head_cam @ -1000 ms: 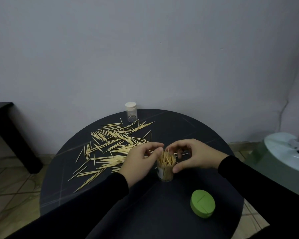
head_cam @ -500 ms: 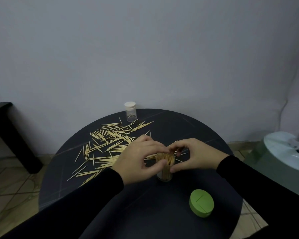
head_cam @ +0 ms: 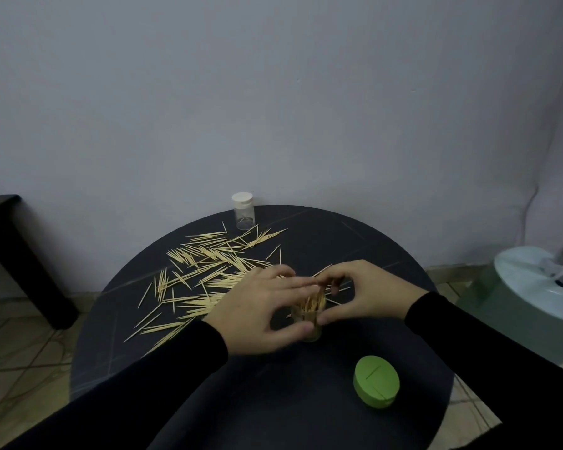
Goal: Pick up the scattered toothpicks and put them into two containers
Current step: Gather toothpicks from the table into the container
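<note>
Filling step: left hand [head_cam: 260, 311] grips the clear container [head_cam: 310, 323] mid-bench, right hand [head_cam: 359, 292] pinches toothpicks into its mouth; next, gather from the scattered toothpicks [head_cam: 208, 264] just left.

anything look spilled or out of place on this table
Yes: loose toothpicks lie scattered over the far-left part of the round table, outside either container. The capped jar at the far edge looks almost empty, and a green lid lies off its container near the front.
</note>
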